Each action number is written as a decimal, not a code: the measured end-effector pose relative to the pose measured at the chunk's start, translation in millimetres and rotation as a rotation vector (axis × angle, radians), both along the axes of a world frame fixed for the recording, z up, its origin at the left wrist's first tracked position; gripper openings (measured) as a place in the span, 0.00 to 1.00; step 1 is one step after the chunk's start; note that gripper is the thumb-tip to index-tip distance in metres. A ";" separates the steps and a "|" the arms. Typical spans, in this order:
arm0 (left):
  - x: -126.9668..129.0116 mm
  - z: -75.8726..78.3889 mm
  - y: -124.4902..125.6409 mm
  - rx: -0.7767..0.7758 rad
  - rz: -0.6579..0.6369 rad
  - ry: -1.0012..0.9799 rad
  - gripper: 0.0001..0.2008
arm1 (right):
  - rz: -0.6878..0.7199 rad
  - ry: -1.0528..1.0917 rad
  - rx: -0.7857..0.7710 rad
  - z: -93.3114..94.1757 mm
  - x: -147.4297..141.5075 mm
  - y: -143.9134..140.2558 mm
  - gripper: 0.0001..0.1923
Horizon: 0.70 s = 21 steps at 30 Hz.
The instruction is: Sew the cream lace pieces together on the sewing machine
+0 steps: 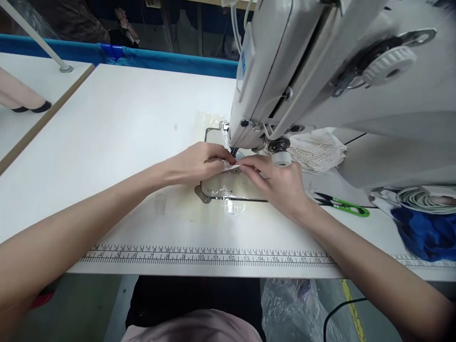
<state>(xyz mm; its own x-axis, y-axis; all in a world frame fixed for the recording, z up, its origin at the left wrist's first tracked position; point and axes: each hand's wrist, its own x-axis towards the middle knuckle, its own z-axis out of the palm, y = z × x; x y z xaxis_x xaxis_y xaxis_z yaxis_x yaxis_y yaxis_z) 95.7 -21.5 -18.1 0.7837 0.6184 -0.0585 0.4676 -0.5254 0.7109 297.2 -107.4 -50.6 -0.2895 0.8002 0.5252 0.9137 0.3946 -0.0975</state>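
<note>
Small white fabric piece (231,166) lies on the needle plate right under the sewing machine (302,80) head, btwn my two hands. My left hand (194,164) pinches its left end, fingers pressed together; my right hand (276,183) pinches the right end. Green snips (344,205) lie on the table (117,137) just right of my right wrist, lace fabric (317,149) behind it.

white table (117,142), sewing machine (320,71), green snips (344,205)

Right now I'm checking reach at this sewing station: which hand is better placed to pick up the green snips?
Right, probably. The right hand pinches the small white fabric piece by the needle, and the green snips lie just beyond its wrist. The left hand would have to cross over.
</note>
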 end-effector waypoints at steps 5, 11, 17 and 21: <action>0.8 -7.9 -1.3 0.082 -0.010 -0.012 0.16 | 0.003 0.011 0.075 -7.3 -1.7 1.0 0.16; 4.3 -13.4 0.3 0.067 -0.021 -0.132 0.11 | 0.006 0.029 0.089 -8.2 -2.1 3.4 0.17; -4.8 -12.7 -4.4 0.119 -0.126 -0.106 0.16 | 0.107 0.038 0.033 -5.5 -0.8 -1.8 0.14; -10.0 -25.0 -23.8 0.625 -0.182 -0.062 0.14 | 0.199 -0.020 0.058 -1.0 -2.2 -10.0 0.08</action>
<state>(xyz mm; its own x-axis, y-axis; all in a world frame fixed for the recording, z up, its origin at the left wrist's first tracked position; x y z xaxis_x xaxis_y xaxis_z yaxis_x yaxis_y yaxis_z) 85.7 -45.3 -43.1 0.8692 0.3786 0.3180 0.3005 -0.9152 0.2684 295.1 -117.4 -51.5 -0.4495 0.6945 0.5618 0.8187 0.5719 -0.0520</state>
